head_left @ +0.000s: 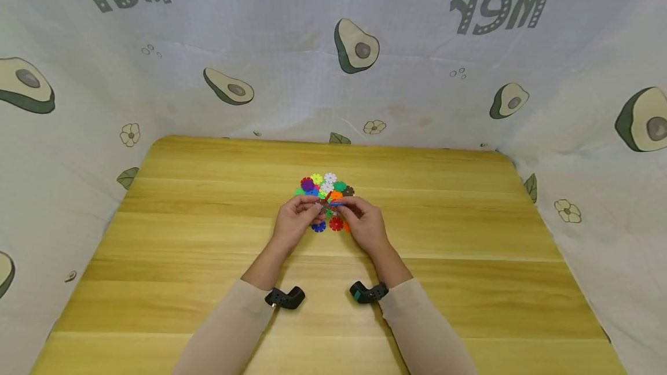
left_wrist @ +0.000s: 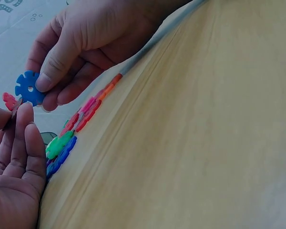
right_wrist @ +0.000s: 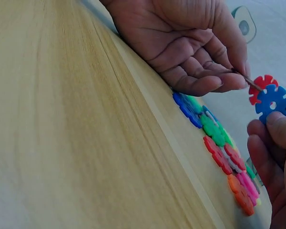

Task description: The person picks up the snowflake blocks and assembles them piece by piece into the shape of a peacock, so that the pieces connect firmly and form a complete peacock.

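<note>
My left hand (head_left: pixel 296 221) pinches a thin brown notched disc (right_wrist: pixel 248 80), seen nearly edge-on, between thumb and fingers. A red notched disc (right_wrist: pixel 264 89) stands at the brown disc's far edge; it seems slotted into it. My right hand (head_left: pixel 367 225) pinches a blue snowflake disc (left_wrist: pixel 29 88) with a round centre hole. The blue disc's edge meets or nearly meets the brown one; whether they interlock I cannot tell. Both hands are held just above a pile of colourful snowflake discs (head_left: pixel 326 187), and they hide part of it.
Loose discs lie at the pile's near side, among them a dark blue disc (head_left: pixel 319 227) and a red loose disc (head_left: pixel 336 224). The wooden table (head_left: pixel 458 236) spreads around them, with a printed avocado cloth (head_left: pixel 292 33) hanging behind and at both sides.
</note>
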### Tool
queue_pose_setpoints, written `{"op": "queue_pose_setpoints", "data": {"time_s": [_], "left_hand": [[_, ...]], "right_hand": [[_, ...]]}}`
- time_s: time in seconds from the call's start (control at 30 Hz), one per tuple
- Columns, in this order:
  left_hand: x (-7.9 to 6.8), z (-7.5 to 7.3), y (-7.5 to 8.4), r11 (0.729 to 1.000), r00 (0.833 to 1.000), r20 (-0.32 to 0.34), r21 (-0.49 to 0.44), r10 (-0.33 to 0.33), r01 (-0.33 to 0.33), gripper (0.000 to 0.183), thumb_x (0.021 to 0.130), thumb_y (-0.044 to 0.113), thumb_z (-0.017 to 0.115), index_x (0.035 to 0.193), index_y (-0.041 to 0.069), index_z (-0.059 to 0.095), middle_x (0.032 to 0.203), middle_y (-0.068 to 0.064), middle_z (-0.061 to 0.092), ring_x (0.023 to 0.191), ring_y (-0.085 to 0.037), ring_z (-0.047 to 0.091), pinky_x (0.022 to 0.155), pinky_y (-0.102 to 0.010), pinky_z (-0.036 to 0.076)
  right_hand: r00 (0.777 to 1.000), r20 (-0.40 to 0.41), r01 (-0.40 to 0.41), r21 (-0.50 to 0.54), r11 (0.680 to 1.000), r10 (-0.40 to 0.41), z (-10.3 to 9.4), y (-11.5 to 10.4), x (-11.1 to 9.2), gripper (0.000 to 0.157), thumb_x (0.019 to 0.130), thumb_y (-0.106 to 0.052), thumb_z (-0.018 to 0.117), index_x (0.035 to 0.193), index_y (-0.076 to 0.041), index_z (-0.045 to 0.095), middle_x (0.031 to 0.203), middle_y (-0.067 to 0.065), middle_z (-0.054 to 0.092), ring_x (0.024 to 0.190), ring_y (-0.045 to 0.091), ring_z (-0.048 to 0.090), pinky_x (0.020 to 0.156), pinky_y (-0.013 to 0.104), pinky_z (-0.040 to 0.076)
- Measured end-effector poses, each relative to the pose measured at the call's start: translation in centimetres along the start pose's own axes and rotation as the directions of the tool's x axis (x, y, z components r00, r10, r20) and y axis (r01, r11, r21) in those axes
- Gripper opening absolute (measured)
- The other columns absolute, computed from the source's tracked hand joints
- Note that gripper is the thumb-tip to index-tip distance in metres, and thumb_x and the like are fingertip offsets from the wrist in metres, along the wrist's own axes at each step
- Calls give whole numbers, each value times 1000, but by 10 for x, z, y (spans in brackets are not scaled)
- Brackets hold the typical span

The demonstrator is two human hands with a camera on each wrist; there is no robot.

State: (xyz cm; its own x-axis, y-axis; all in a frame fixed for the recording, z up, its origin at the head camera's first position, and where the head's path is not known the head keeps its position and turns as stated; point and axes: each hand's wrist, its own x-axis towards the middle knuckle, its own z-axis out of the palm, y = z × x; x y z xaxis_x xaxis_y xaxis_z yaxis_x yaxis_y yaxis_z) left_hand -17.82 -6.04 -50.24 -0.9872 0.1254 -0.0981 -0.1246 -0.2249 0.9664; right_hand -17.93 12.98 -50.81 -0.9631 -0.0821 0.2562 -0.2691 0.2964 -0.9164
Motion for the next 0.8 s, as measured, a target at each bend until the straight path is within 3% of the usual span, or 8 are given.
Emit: {"op": "queue_pose_setpoints", "data": {"time_s": [0.2, 0.3, 0.8], "left_hand": [[1, -1, 0, 1000, 1000, 0, -2, 12, -12, 27, 100, 1, 61, 123, -11, 61, 86, 4, 70, 73, -8, 72, 73, -21, 63], [1, -2, -1, 1000, 1000, 0, -5, 18, -18, 27, 100, 1, 62, 124, -12, 60, 86, 4, 69, 74, -7, 72, 73, -21, 63], [0, 1, -2, 999, 999, -12, 8, 35, -34, 25, 97, -1, 65, 119, -13, 63, 92, -8, 71, 72, -8, 72, 72, -21, 63]], "right_hand": [[982, 5, 190, -131, 973, -191, -2, 1, 2, 14, 94, -3, 71, 104, -7, 80, 102, 11, 78, 89, 23, 73, 78, 16, 59], [968, 4, 247, -155, 957, -249, -3, 1, 2, 14, 93, -2, 72, 102, -6, 80, 100, 10, 78, 86, 24, 72, 75, 16, 57], [945, -18, 322, -116, 939, -327, 1, -1, 1, 14, 87, 5, 75, 97, -4, 81, 97, 14, 79, 85, 29, 75, 74, 16, 60]]}}
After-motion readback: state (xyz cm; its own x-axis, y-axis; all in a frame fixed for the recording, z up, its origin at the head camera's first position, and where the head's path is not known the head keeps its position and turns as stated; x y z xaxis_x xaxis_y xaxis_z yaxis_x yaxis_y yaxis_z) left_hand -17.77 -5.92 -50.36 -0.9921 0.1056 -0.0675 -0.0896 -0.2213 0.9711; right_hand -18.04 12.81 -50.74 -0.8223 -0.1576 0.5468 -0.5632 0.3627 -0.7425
